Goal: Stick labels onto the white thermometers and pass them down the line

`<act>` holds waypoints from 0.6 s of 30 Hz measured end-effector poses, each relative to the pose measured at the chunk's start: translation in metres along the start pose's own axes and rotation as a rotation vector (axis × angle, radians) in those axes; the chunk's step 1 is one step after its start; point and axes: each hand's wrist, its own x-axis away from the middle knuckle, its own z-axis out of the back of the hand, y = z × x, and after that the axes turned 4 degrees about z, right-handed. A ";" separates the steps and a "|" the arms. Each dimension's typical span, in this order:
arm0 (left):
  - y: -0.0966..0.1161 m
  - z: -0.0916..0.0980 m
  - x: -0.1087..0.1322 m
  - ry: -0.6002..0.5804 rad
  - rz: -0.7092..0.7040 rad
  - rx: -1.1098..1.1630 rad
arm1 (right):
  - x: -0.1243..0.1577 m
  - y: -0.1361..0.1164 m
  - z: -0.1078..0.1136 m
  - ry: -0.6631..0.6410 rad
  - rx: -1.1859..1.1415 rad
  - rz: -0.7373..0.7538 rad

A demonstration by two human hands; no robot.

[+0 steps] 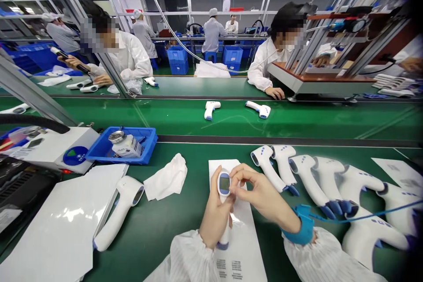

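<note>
My left hand (pixel 214 216) is wrapped round a white infrared thermometer (pixel 224 177), whose small grey screen faces me and whose blue-tipped handle points down. At the right edge of the screen, my right hand (pixel 247 185) has its thumb and fingers pinched together; anything between them is too small to make out. A blue wrist strap (pixel 302 224) circles my right wrist, with a cord running right. Beneath both hands lies a white sheet (pixel 247 238) with printed text. Several more white thermometers (pixel 306 176) lie in a group to the right.
Left of my hands are a crumpled white cloth (pixel 168 176), another thermometer (pixel 122 211), glossy sheets (pixel 59 224) and a blue tray (pixel 150 143) holding a bottle. A green conveyor belt (pixel 172 114) crosses ahead with two thermometers. Co-workers sit beyond it, near a wooden-topped fixture (pixel 317 77).
</note>
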 end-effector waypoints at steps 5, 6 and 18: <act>-0.010 -0.003 0.004 0.018 -0.048 -0.039 | -0.004 0.006 -0.001 0.051 0.040 0.051; -0.010 -0.003 0.004 0.017 -0.053 -0.049 | -0.004 0.006 -0.001 0.054 0.030 0.052; -0.010 -0.001 0.002 0.021 -0.058 -0.090 | -0.017 0.007 -0.001 0.055 0.064 0.033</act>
